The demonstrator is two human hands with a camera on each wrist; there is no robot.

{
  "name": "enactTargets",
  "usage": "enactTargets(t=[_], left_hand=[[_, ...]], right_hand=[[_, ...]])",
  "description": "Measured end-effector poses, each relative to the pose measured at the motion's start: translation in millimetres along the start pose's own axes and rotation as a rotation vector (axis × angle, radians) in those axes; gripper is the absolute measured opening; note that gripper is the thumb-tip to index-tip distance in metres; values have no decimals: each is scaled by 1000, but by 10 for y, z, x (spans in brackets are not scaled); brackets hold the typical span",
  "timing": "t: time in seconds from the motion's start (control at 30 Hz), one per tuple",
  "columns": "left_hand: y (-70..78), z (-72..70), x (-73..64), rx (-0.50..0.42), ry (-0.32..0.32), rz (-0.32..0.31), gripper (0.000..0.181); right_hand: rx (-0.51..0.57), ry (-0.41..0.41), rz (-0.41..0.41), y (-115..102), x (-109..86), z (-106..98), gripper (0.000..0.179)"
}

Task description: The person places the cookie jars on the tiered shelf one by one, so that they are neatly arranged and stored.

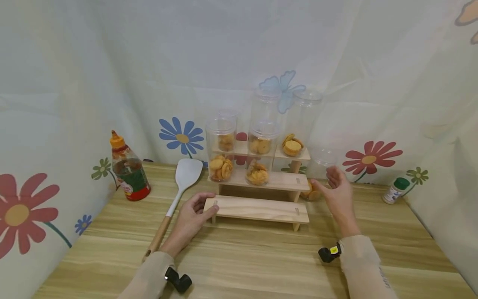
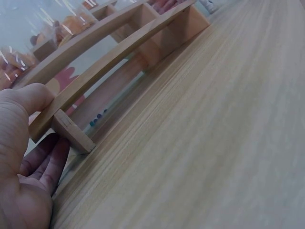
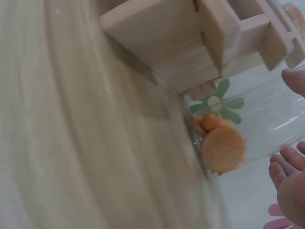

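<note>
A tiered wooden display shelf stands on the table. My left hand holds the left end of its lowest step, the thumb on top and the fingers under the board in the left wrist view. Right of the shelf, a tall clear jar of round biscuits stands upright on the table. My right hand is beside this jar, thumb and fingers spread apart around its side. Whether the fingertips touch it, I cannot tell. Two biscuit jars stand on the middle step, with more jars on the top one.
Left of the shelf lies a white spatula with a wooden handle, close to my left forearm. A red sauce bottle stands farther left. A green-capped shaker is at the far right. A flower-patterned curtain hangs behind.
</note>
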State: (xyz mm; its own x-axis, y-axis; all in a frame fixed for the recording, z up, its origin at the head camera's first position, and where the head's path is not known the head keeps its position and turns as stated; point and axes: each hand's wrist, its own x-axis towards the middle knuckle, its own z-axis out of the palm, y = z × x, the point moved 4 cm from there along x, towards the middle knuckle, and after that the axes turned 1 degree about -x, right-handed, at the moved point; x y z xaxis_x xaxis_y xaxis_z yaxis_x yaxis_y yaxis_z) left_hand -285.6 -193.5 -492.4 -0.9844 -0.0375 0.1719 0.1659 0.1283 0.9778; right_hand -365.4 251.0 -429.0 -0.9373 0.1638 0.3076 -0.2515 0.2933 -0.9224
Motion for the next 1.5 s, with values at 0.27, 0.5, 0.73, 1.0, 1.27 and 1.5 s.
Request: enactTargets(t=[0.27, 0.5, 0.73, 1.0, 1.27, 1.5], left_hand=[[1, -11, 10, -6, -1, 2, 44], [-4, -5, 2, -6, -5, -2, 43], [-4, -9, 4, -4, 0, -2, 43], [-5, -1, -4, -8, -3, -4, 44], [-6, -5, 0, -11, -2, -4, 44], [-8, -8, 2, -11, -4, -2, 44]], right_hand=[[-74, -40, 4, 55, -10, 59, 92], [-64, -40, -5, 120, -30, 73, 88], [-51, -28, 8, 146, -10, 99, 85], [-62, -3, 12, 171, -9, 107, 79], [-42, 35, 24, 140, -16, 106, 77], [-44, 68, 35, 93, -19, 29, 75]])
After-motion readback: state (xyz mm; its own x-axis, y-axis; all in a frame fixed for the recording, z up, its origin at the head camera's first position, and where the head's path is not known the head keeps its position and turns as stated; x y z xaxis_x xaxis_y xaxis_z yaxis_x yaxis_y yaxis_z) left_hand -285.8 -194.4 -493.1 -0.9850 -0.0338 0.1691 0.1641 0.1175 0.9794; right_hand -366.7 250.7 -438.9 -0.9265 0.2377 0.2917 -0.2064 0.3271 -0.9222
